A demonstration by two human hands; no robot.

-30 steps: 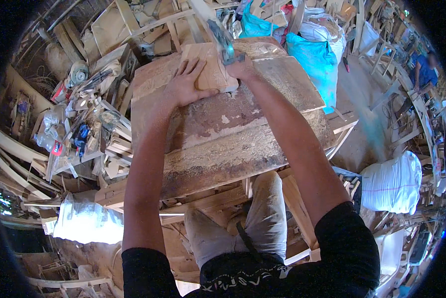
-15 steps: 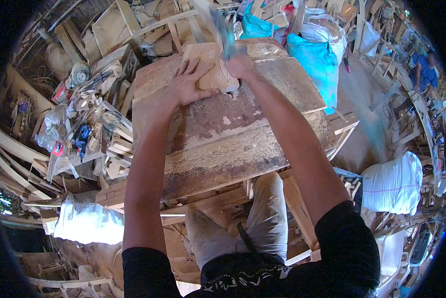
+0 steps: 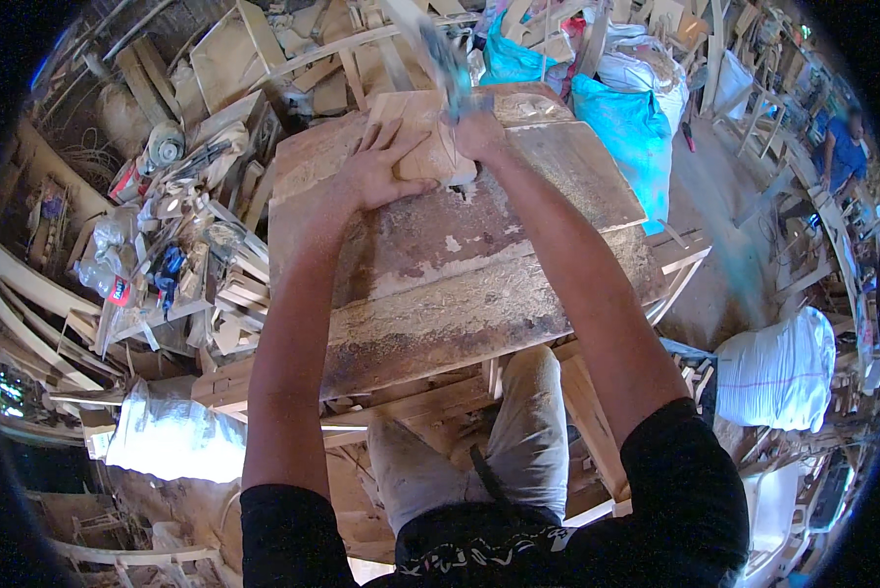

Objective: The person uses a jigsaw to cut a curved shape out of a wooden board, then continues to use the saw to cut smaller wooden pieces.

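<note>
Head view, looking down: left hand (image 3: 376, 174) lies flat on a pale wood block (image 3: 422, 147) at the far end of the counter (image 3: 460, 294), fingers spread and released, pressing rather than gripping. Right hand (image 3: 479, 132) is clenched on the handle of a tool (image 3: 438, 54), blurred, with a teal patch; its kind can't be told. Block sits on the counter's far edge, between both hands, touching both. Versus the earlier frame: the tool blur now rises further up and leans left above the block; the right fist stays at the block's right edge. Left hand is unchanged, same flat press, and the block has not shifted. Sawdust covers the counter's near plank. Left of the counter, a cluttered pile of wood scraps (image 3: 195, 255). Beyond its far right corner, a blue sack (image 3: 626, 137); a white sack (image 3: 783, 367) sits lower right. Another person in blue (image 3: 842, 147) stands far right, well apart.
</note>
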